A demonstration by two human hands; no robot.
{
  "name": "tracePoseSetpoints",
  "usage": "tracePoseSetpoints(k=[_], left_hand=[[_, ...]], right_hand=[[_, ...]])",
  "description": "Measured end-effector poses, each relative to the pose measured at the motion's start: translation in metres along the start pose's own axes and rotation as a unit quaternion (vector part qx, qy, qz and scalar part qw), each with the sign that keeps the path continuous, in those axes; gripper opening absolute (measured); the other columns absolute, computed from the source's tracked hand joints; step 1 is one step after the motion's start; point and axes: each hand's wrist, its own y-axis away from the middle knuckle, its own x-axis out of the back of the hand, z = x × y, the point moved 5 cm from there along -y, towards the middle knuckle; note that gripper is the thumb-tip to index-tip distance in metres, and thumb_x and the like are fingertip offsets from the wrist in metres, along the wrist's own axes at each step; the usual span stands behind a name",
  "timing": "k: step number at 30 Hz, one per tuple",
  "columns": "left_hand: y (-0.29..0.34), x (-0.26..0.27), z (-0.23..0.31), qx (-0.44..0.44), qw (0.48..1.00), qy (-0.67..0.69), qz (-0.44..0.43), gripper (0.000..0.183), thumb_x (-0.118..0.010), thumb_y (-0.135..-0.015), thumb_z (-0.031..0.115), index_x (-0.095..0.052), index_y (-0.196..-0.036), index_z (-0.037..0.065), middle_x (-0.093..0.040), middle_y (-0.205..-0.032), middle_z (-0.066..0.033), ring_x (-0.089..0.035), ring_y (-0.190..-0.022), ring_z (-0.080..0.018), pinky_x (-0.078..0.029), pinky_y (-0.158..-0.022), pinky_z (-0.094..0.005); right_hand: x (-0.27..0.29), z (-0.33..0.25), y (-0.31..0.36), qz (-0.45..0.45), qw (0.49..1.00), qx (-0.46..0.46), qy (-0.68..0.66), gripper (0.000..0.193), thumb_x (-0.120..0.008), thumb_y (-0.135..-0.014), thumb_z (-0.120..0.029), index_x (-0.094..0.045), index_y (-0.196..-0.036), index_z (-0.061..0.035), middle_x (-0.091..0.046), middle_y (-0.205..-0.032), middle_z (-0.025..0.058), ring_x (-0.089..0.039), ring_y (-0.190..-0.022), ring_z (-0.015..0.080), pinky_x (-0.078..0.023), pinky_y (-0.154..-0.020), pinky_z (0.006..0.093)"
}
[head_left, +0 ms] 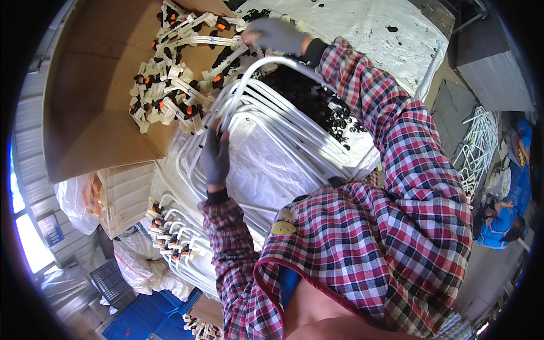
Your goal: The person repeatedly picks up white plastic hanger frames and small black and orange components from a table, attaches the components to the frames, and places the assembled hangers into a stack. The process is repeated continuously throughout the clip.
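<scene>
My left hand (215, 156), in a grey glove with bare fingertips, is closed around the end of a bent white metal tube (245, 85). That tube arches above a stack of similar bent white tubes (294, 122). My right hand (277, 37), gloved the same way and blurred, is over the edge of a heap of white plastic parts (170, 85) with black and orange pieces. Its curled fingertips are by the end of a long white plastic part (215, 41); whether they grip it is unclear. Small black rings (306, 96) lie heaped below my right forearm.
The plastic parts lie in a large cardboard box (96, 102) at left. Tubes fitted with black and orange parts (175, 232) are stacked nearer, at lower left. A white sheet (362, 34) covers the far surface. More white tubes (479, 147) lie on the floor at right.
</scene>
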Motion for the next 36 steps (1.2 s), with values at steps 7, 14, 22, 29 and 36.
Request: tracePoseSetpoints(k=[7, 14, 22, 29, 36], left_hand=[[0.048, 0.043, -0.016, 0.111, 0.992, -0.001, 0.057, 0.036, -0.063, -0.096, 0.011, -0.058, -0.13, -0.001, -0.066, -0.099, -0.0042, -0.058, -0.088, -0.0092, -0.047, -0.081, -0.024], [0.067, 0.07, -0.038, 0.148, 0.978, 0.068, 0.128, 0.038, -0.062, -0.096, 0.007, -0.055, -0.133, 0.0, -0.069, -0.106, -0.005, -0.06, -0.095, -0.0085, -0.046, -0.087, -0.0222], [0.14, 0.129, -0.043, 0.209, 0.963, 0.023, 0.168, 0.03, -0.061, -0.098, 0.011, -0.058, -0.127, 0.002, -0.066, -0.103, -0.0025, -0.057, -0.09, -0.0086, -0.045, -0.083, -0.0215], [0.158, 0.154, -0.046, 0.225, 0.944, 0.075, 0.231, 0.014, -0.062, -0.096, 0.014, -0.061, -0.106, 0.003, -0.051, -0.07, 0.0021, -0.042, -0.058, -0.0041, -0.033, -0.052, -0.0195], [0.116, 0.136, -0.036, 0.196, 0.96, 0.114, 0.163, 0.017, -0.059, -0.099, 0.018, -0.058, -0.109, 0.004, -0.046, -0.066, 0.0041, -0.042, -0.057, -0.0033, -0.029, -0.05, -0.0187]], right_hand=[[0.043, 0.172, 0.049, -0.078, 0.837, -0.288, 0.459, 0.055, -0.06, -0.084, -0.012, -0.054, -0.136, -0.0262, -0.049, -0.14, 0.009, -0.048, -0.13, 0.0299, -0.047, -0.096, 0.0456], [-0.005, 0.105, 0.097, -0.155, 0.856, -0.078, 0.487, 0.032, -0.065, -0.083, -0.025, -0.062, -0.112, -0.0128, -0.061, -0.104, 0.0103, -0.063, -0.096, 0.0265, -0.048, -0.08, 0.0404], [0.058, 0.054, 0.175, 0.125, 0.974, -0.124, 0.145, 0.04, -0.073, -0.082, -0.043, -0.067, -0.088, -0.0043, -0.066, -0.082, 0.0092, -0.063, -0.077, 0.0273, -0.048, -0.07, 0.0383], [0.016, 0.159, 0.284, 0.301, 0.662, -0.292, -0.621, 0.018, -0.06, -0.095, -0.022, -0.059, -0.097, -0.0044, -0.065, -0.097, 0.0091, -0.064, -0.091, 0.0218, -0.055, -0.085, 0.0335], [-0.014, 0.173, 0.303, 0.325, 0.637, -0.33, -0.616, 0.037, -0.054, -0.101, -0.029, -0.058, -0.116, 0.0046, -0.066, -0.108, 0.013, -0.065, -0.096, 0.0207, -0.053, -0.089, 0.03]])
